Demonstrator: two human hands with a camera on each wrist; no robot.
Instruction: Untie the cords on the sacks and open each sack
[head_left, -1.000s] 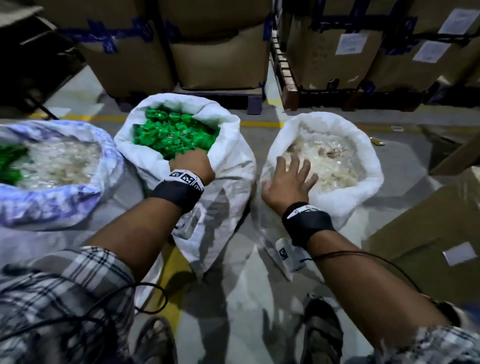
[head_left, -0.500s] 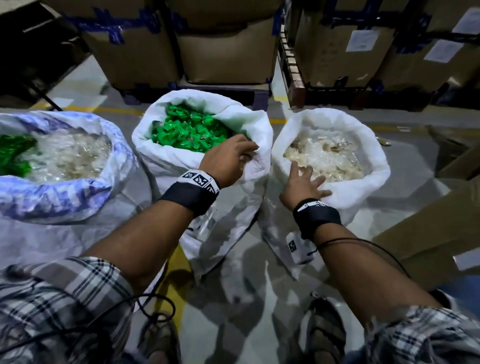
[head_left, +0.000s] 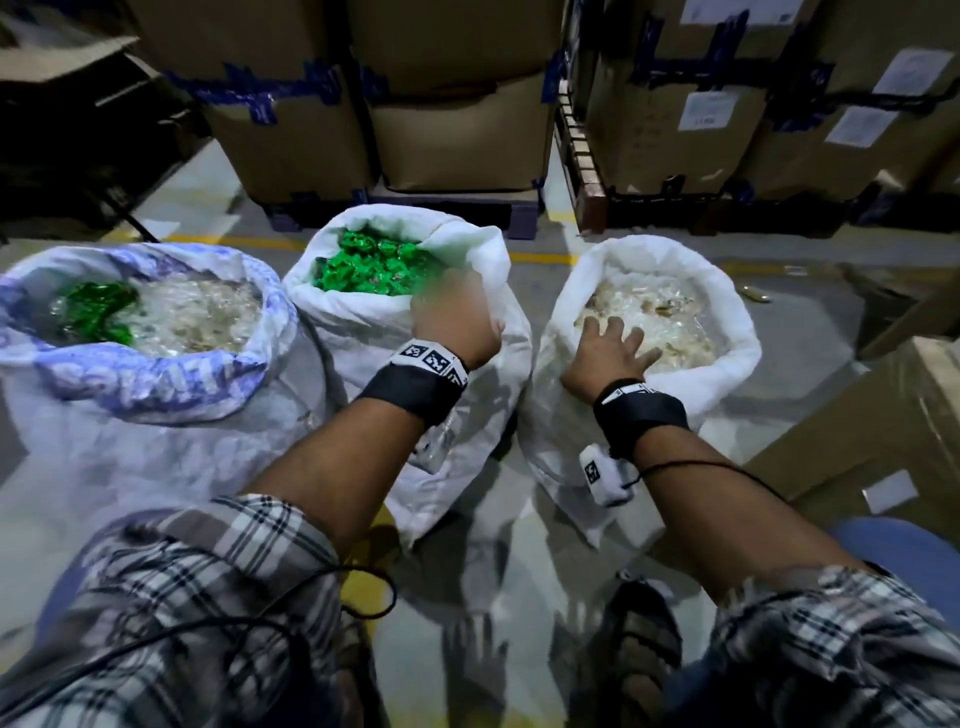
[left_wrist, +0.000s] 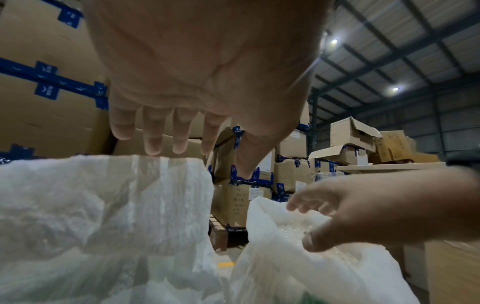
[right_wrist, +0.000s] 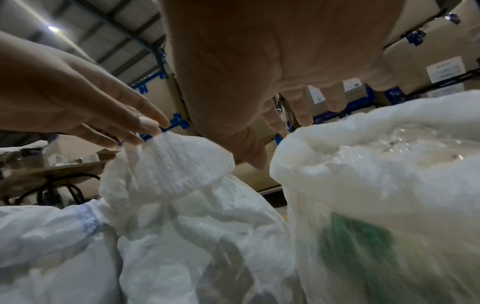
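Three sacks stand open on the floor with their rims rolled down. The left sack (head_left: 156, 384) is blue and white and holds clear and green pieces. The middle white sack (head_left: 467, 244) holds green pieces. The right white sack (head_left: 727, 374) holds pale clear pieces. My left hand (head_left: 454, 317) is blurred over the middle sack's near right rim (right_wrist: 176, 162); its fingers (left_wrist: 161, 133) are straight and the tips touch the rolled edge. My right hand (head_left: 610, 348) lies spread on the near left rim of the right sack (right_wrist: 363, 164). No cord shows.
Stacked cardboard boxes (head_left: 457, 130) on pallets stand close behind the sacks. More boxes (head_left: 857, 452) sit at the right. A yellow floor line (head_left: 239, 241) runs behind the sacks. My sandalled feet (head_left: 639, 639) are below, with bare grey floor between them and the sacks.
My left hand slid from the middle sack's near rim to its right rim, curled over it, then straightened. My right hand stayed spread on the right sack's rim.
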